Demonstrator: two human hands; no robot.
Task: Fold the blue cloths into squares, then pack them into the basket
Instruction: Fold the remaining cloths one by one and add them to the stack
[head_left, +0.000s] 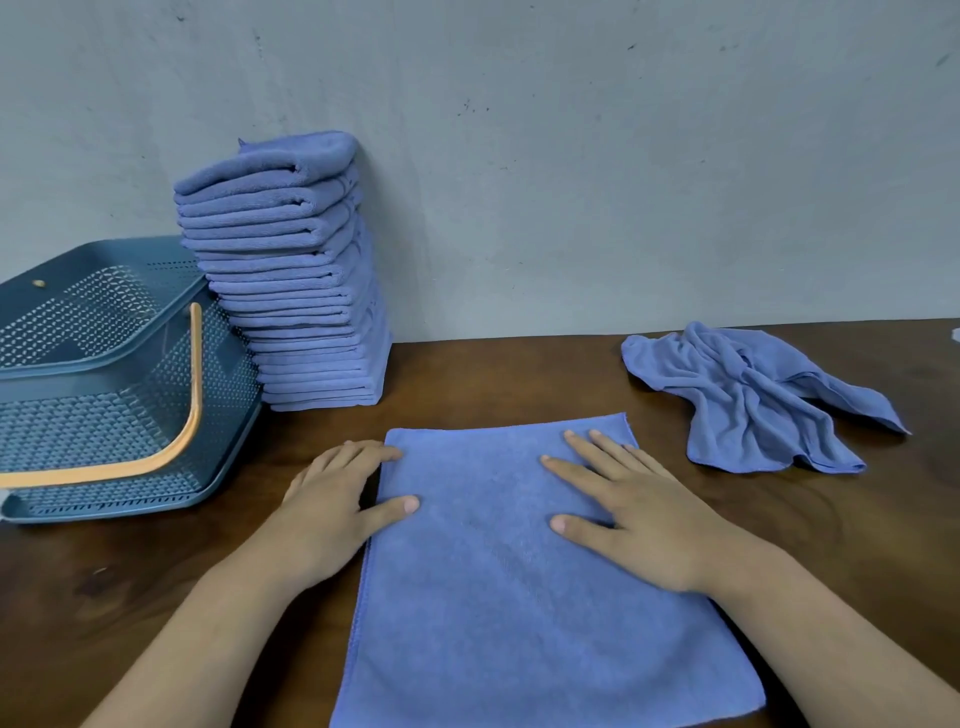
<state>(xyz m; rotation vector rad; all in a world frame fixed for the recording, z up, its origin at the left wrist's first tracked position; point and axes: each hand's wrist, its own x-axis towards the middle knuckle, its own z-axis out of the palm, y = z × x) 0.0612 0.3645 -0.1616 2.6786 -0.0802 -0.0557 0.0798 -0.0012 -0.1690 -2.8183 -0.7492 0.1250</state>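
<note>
Now mid-fold, judging: cloth (519, 582) lies flat on bench (156, 597) as an oblong, left hand (332, 509) resting at its left edge, right hand (634, 514) pressed flat on its upper right, all fingers (574, 470) straight and gripping nothing; next move calls for pinching the near edge and folding it away into a square.

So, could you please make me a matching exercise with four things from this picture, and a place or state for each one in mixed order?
Things:
1. basket
2. stack of folded cloths
3. flat cloth
4. crumpled cloth

Places or states:
A. loose heap at the far right
B. has an orange handle, at the far left
C. spread out under the right hand
D. piled high against the wall

Pairs: 1-B, 2-D, 3-C, 4-A
</note>
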